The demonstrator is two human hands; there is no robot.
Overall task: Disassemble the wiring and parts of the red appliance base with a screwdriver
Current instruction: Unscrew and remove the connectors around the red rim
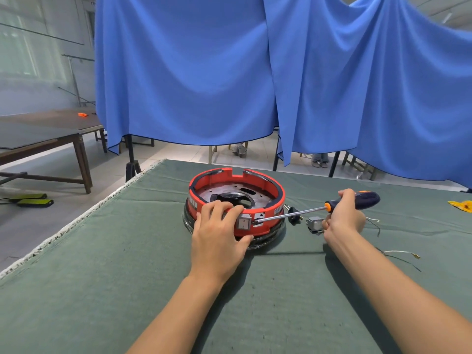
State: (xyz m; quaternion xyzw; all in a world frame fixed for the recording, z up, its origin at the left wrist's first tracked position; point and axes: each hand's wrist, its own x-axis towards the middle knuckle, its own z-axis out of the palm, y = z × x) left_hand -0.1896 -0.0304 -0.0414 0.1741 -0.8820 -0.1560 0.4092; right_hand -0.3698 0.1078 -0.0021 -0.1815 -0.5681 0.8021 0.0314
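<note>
The red appliance base is a round open ring with a metal plate inside, standing on the green cloth at table centre. My left hand grips its near rim, fingers over the top and thumb under the front. A grey rocker switch sits in the front wall beside those fingers. My right hand holds the dark blue and orange handle of a screwdriver. Its metal shaft runs left, and the tip touches the wall right next to the switch.
A small grey metal part and a black plug lie just right of the base. Loose wires trail on the green cloth at the right, with a yellow item at the far right edge. Blue curtains hang behind the table.
</note>
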